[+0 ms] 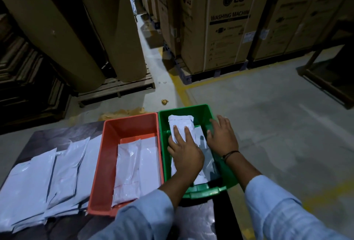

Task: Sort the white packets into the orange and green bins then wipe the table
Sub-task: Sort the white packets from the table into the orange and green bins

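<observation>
Both my hands are inside the green bin at the table's right end. My left hand lies flat with straight fingers pressing on a white packet there. My right hand rests spread beside it, over the bin's right side, touching another packet. The orange bin stands just left of the green one and holds white packets. A spread of several loose white packets covers the dark table to the left.
The table's right edge lies under the green bin, with grey concrete floor beyond. Large cardboard appliance boxes stand on pallets behind, tall brown rolls at the back left. Yellow floor lines run between them.
</observation>
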`<state>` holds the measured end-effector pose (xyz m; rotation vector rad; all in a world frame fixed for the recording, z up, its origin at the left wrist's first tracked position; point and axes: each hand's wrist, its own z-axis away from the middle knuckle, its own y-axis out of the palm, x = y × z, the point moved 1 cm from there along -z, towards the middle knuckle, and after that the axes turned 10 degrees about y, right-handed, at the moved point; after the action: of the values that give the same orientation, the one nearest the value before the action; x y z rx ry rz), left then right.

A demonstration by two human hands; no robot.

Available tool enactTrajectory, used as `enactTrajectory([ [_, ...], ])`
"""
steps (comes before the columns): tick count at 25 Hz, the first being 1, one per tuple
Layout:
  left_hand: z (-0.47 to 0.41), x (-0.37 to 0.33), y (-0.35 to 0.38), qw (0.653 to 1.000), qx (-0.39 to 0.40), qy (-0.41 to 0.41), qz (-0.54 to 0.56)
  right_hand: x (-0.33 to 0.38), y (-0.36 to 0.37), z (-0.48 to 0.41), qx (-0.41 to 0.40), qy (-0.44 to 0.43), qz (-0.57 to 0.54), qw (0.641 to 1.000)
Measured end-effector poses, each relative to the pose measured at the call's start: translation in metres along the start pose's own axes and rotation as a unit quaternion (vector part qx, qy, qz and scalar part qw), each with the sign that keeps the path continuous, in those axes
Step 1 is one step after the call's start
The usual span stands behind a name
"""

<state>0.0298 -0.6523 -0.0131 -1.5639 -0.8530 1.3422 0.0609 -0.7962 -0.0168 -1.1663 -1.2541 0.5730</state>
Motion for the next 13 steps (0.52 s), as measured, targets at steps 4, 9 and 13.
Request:
enactTrajectory([
  [4,-0.007,0.005,0.024,0.998,0.039,-0.043,-0.027,-0.019,0.010,0.016,0.086,0.003,0.041,0.995],
  [9,-0.008,0.035,0.050,0.992,0.090,0.019,-0.081,-0.018,0.013,0.016,0.088,-0.001,0.045,0.995],
  [13,-0.011,0.055,0.063,0.978,0.167,0.080,-0.097,-0.020,0.015,0.014,0.090,-0.003,0.043,0.995],
])
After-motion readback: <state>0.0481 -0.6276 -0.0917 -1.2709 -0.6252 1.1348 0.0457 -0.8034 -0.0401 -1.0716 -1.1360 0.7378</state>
